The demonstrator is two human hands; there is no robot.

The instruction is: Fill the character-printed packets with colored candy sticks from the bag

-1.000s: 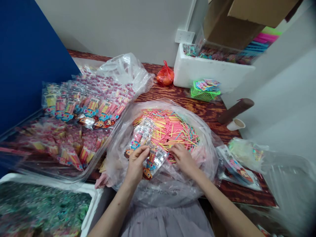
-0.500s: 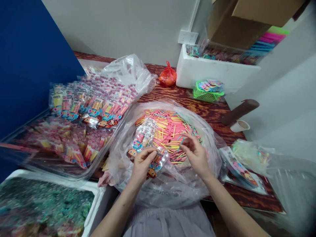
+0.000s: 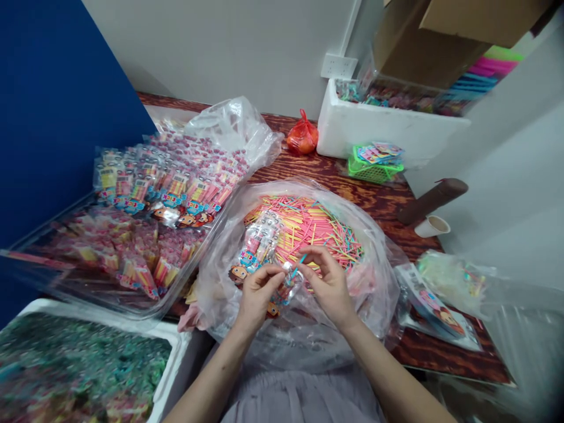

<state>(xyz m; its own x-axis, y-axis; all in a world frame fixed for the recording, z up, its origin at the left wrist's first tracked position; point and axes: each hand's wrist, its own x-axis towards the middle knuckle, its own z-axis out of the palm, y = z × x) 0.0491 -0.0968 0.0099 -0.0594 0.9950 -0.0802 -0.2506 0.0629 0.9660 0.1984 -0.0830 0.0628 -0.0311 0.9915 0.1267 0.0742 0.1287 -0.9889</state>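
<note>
Between the thumb and finger of my left hand (image 3: 259, 294) is the top of a small printed plastic packet (image 3: 288, 291), with a cartoon face near its lower end. My right hand (image 3: 326, 285) pinches a thin blue stick (image 3: 298, 265) at the packet's mouth. Whether the stick's tip is inside the packet I cannot tell. Beneath both hands lies a heap of pink, yellow and blue sticks (image 3: 312, 223) in a large clear plastic bag (image 3: 374, 305). Several more printed packets (image 3: 259, 235) rest on the heap's left side.
Left stands a clear tray (image 3: 176, 294) of filled packets (image 3: 171, 188); below it, a white foam box (image 3: 171, 346). Behind are a red bag (image 3: 303, 135), a green basket (image 3: 374, 170) and another foam box (image 3: 392, 129). A paper cup (image 3: 432, 226) and brown bottle (image 3: 432, 200) stand right.
My right hand has moved left and down from over the heap, bringing the blue stick to the packet. My left hand still holds the packet in nearly the same place.
</note>
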